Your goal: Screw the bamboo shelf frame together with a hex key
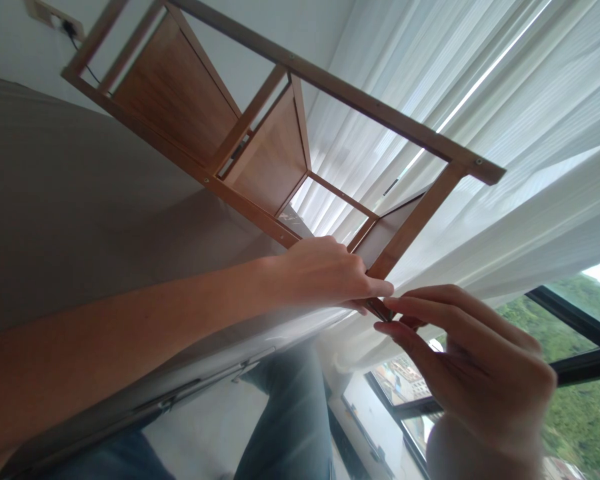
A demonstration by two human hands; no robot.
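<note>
A brown wooden shelf rack (375,110) lies tilted across the grey covered surface, its frame rails and flat shelf panels showing. My left hand (327,273) is closed around its lower rail near the end, covering part of the wood. Just past it, the tip of that rail (380,310) sticks out. At this tip my right hand (473,343) has thumb and fingers pinched together. Whatever small piece may be between those fingertips is hidden. Small round screw heads (479,162) show along the rails.
The grey cover (80,200) fills the left side under the rack. White curtains (530,80) hang behind it, with a dark-framed window (580,367) at the right. A plugged cord (70,30) is on the wall at upper left. My jeans-clad leg (290,413) is below.
</note>
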